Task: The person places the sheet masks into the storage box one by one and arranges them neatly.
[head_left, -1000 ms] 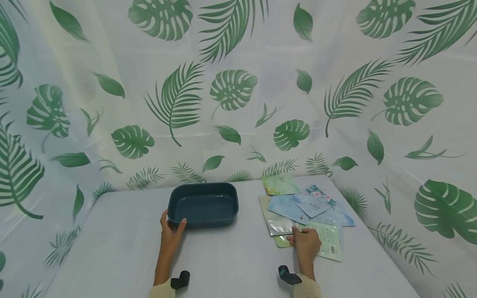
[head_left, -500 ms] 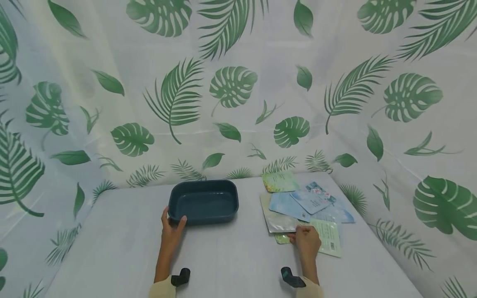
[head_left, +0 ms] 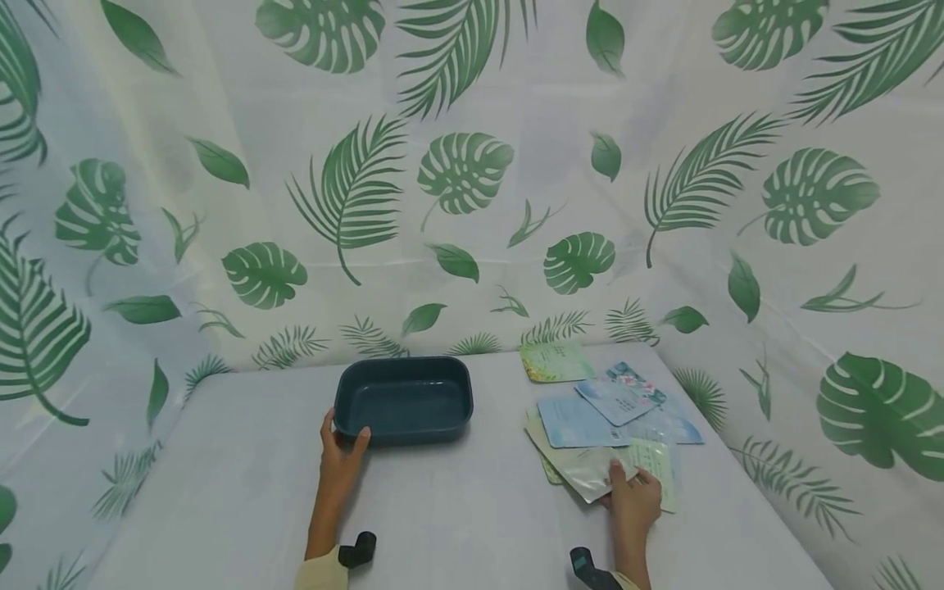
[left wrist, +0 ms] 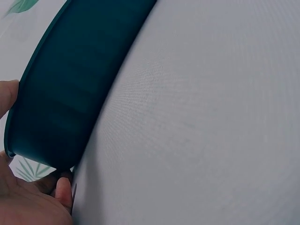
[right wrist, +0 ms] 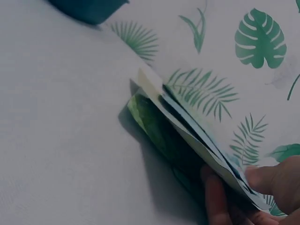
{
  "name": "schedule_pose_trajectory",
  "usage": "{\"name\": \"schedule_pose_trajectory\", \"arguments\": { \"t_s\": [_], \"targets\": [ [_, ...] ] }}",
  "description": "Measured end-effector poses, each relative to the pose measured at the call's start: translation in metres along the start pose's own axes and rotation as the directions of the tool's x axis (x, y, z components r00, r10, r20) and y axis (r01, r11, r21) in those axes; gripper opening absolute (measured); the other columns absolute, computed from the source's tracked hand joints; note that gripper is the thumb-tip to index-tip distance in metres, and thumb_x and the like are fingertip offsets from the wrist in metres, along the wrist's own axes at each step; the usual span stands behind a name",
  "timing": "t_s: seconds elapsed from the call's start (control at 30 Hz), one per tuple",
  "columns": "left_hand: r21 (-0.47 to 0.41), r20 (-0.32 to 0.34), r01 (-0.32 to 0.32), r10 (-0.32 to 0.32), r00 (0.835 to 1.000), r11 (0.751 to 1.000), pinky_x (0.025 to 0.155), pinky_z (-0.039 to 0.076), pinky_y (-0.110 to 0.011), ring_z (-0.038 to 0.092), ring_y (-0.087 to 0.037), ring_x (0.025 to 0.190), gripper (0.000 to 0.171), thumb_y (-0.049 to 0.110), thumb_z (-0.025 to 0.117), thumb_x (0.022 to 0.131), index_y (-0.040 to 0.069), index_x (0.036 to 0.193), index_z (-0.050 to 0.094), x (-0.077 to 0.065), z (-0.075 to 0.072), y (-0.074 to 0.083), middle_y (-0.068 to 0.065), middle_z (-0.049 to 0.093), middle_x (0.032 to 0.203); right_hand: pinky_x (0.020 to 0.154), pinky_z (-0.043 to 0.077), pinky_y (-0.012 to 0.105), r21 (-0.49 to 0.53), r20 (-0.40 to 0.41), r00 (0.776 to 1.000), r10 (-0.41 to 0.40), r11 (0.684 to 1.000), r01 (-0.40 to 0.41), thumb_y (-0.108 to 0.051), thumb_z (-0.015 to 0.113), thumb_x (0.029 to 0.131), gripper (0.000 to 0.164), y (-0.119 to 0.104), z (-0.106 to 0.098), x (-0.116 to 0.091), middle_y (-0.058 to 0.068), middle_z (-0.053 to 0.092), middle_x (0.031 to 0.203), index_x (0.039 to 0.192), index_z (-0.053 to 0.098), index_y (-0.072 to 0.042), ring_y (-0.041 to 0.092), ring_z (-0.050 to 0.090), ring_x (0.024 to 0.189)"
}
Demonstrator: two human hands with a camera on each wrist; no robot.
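A dark blue rectangular basin (head_left: 401,434) stands left of centre on the table. My left hand (head_left: 341,467) grips its near left corner, thumb at the front rim and fingers round the side. At the right, my right hand (head_left: 634,501) pinches the near edge of a pale silver sheet mask packet (head_left: 586,475), thumb on top and fingers underneath. That packet is lifted at my hand and tilted. A light blue packet (head_left: 575,426) overlaps its far part, and a green packet (right wrist: 154,126) shows below it in the right wrist view.
More packets lie around the held one: a yellow-green packet (head_left: 555,363) at the back, a blue floral packet (head_left: 619,401), and a pale green packet (head_left: 664,483) partly behind my right hand. A leaf-printed curtain (head_left: 472,246) borders the white table (head_left: 472,524).
My right hand has shifted right and toward me, pulling the silver packet's near edge up with it. The light blue packet has turned slightly. The left hand and basin stay put.
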State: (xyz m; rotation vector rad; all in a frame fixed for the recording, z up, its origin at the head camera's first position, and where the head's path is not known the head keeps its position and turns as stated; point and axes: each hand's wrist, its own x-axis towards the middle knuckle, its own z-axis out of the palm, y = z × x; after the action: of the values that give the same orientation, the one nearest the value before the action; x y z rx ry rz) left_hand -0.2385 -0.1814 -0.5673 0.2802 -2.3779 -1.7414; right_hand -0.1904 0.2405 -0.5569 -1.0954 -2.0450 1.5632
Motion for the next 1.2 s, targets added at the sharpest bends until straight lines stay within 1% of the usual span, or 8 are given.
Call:
{"name": "schedule_pose_trajectory", "arguments": {
  "t_s": [0.07,0.17,0.27,0.37,0.43,0.57,0.87,1.2],
  "targets": [
    [-0.005,0.001,-0.007,0.007,1.0,1.0,0.113,0.024,-0.062,0.026,-0.047,0.144,0.084,0.038,0.059,0.097,0.014,0.157,0.005,0.0,0.0,0.0,-0.033,0.019,0.157,0.096,0.051,0.044,-0.013,0.055,0.998,0.004,1.0,-0.003,-0.032,0.064,0.094,0.07,-0.003,-0.001,-0.003,0.038,0.05,0.131,0.143,0.036,0.011,0.047,0.059,0.113],
    [-0.011,0.006,-0.012,0.012,1.0,1.0,0.113,0.024,-0.062,0.026,-0.047,0.144,0.084,0.036,0.059,0.097,0.013,0.156,0.005,0.0,0.0,0.001,-0.032,0.018,0.157,0.11,0.035,0.053,-0.001,0.118,0.993,0.024,1.0,-0.024,-0.032,0.067,0.092,0.071,-0.007,-0.001,-0.007,0.035,0.048,0.137,0.141,0.039,0.011,0.049,0.045,0.128],
    [-0.007,0.006,-0.016,0.016,1.0,1.0,0.113,0.024,-0.062,0.027,-0.048,0.143,0.083,0.035,0.06,0.097,0.013,0.156,0.006,0.0,0.001,0.001,-0.033,0.02,0.156,0.091,0.052,0.036,0.038,0.172,0.984,0.044,0.998,-0.051,-0.03,0.063,0.095,0.064,-0.01,0.0,-0.011,0.032,0.05,0.135,0.141,0.042,0.01,0.033,0.063,0.102],
    [0.007,0.01,-0.015,0.015,1.0,1.0,0.114,0.024,-0.062,0.028,-0.048,0.143,0.083,0.035,0.059,0.097,0.013,0.156,0.005,0.0,0.0,0.0,-0.035,0.022,0.155,0.067,0.053,0.021,0.089,0.248,0.968,0.04,0.994,-0.064,-0.024,0.055,0.1,0.058,-0.012,0.002,-0.018,0.032,0.049,0.135,0.144,0.036,0.009,0.008,0.062,0.08],
    [0.013,0.012,-0.012,0.012,1.0,1.0,0.113,0.023,-0.063,0.027,-0.048,0.143,0.084,0.036,0.059,0.097,0.014,0.157,0.004,-0.001,-0.002,0.0,-0.035,0.023,0.154,0.062,0.055,0.02,0.127,0.308,0.951,0.029,0.989,-0.071,-0.02,0.05,0.102,0.056,-0.013,0.002,-0.022,0.033,0.048,0.135,0.146,0.032,0.009,0.001,0.061,0.073],
    [0.024,0.023,0.004,-0.005,1.0,1.0,0.113,0.021,-0.064,0.025,-0.048,0.144,0.085,0.04,0.057,0.097,0.016,0.157,0.002,0.001,-0.006,-0.001,-0.035,0.024,0.154,0.064,0.056,0.023,0.095,0.388,0.921,0.024,0.993,-0.066,-0.019,0.046,0.103,0.055,-0.018,-0.001,-0.028,0.031,0.055,0.125,0.146,0.028,0.011,0.003,0.063,0.071],
    [0.002,0.026,0.021,-0.021,0.999,1.0,0.114,0.021,-0.063,0.024,-0.046,0.145,0.086,0.042,0.057,0.097,0.019,0.157,0.001,0.002,-0.007,0.001,-0.034,0.022,0.155,0.055,0.05,0.022,-0.089,0.507,0.861,0.033,0.996,0.014,-0.027,0.051,0.102,0.058,-0.029,-0.014,-0.028,0.001,0.065,0.079,0.141,0.036,0.012,0.009,0.059,0.062],
    [-0.002,0.025,0.036,-0.036,0.999,0.999,0.114,0.021,-0.064,0.022,-0.047,0.145,0.086,0.043,0.058,0.097,0.019,0.157,0.002,0.002,-0.005,0.0,-0.032,0.019,0.157,0.068,0.053,0.023,-0.114,0.527,0.848,0.061,0.993,-0.001,-0.022,0.065,0.094,0.063,-0.03,-0.013,-0.03,0.008,0.068,0.095,0.139,0.039,0.014,0.011,0.06,0.074]
  ]
}}
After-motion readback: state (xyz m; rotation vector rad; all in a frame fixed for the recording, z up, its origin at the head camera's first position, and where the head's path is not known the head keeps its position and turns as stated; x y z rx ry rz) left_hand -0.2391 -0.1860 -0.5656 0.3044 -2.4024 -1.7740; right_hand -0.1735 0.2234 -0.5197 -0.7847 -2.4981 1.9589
